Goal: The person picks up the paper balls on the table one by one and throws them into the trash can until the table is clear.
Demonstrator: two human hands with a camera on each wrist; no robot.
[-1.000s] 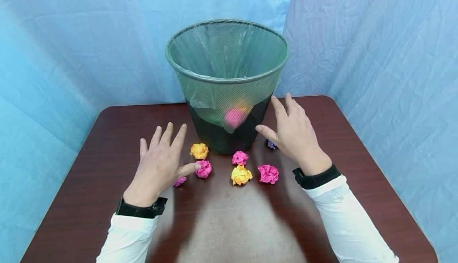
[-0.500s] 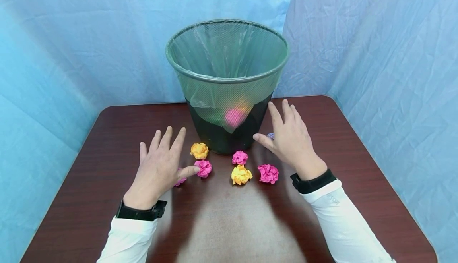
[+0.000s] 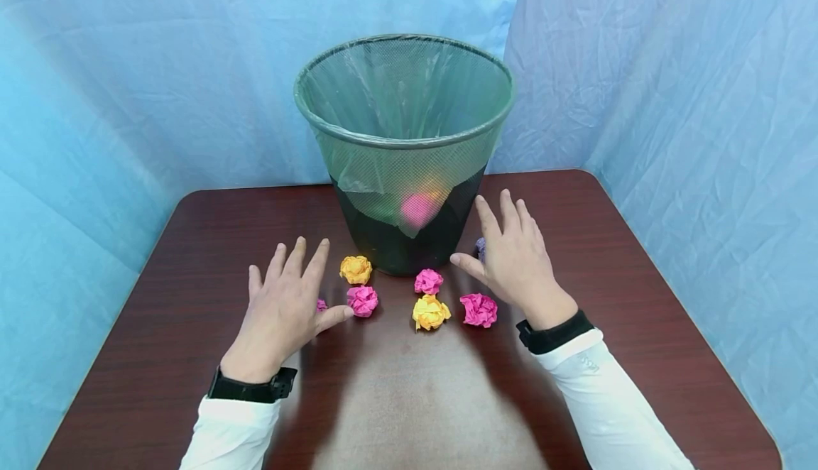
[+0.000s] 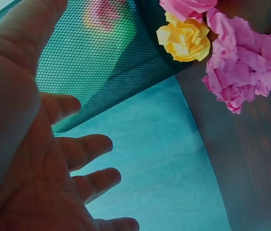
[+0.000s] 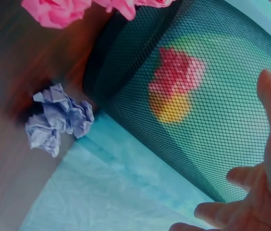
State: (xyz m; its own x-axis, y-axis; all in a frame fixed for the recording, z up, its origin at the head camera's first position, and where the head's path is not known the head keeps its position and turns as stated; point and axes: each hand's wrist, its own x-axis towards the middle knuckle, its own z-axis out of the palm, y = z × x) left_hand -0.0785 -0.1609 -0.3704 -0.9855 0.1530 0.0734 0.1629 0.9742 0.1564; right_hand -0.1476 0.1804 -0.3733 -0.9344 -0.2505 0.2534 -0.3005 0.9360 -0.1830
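Note:
My left hand [image 3: 281,314] hovers with spread fingers left of the bin and holds nothing. Near its thumb lie a pink crumpled paper ball [image 3: 363,301] and a yellow one [image 3: 355,270]; another pink ball [image 3: 322,305] is mostly hidden behind that hand. My right hand [image 3: 516,264], fingers also spread and holding nothing, is beside the bin's right side. Behind it a purple paper ball [image 5: 58,118] is partly covered in the head view. Between the hands are a small pink ball [image 3: 428,282], a yellow ball [image 3: 431,312] and a larger pink ball [image 3: 479,310].
A mesh wastebasket [image 3: 402,250] with a translucent green liner stands upright at the back of the brown table [image 3: 639,328]. Through its mesh, a pink ball [image 5: 178,72] and a yellow ball [image 5: 170,107] show inside. Blue cloth [image 3: 160,86] hangs behind and at both sides.
Both hands have drawn slightly back toward the person, the right one also a little to the left. The wastebasket and paper balls have stayed in place.

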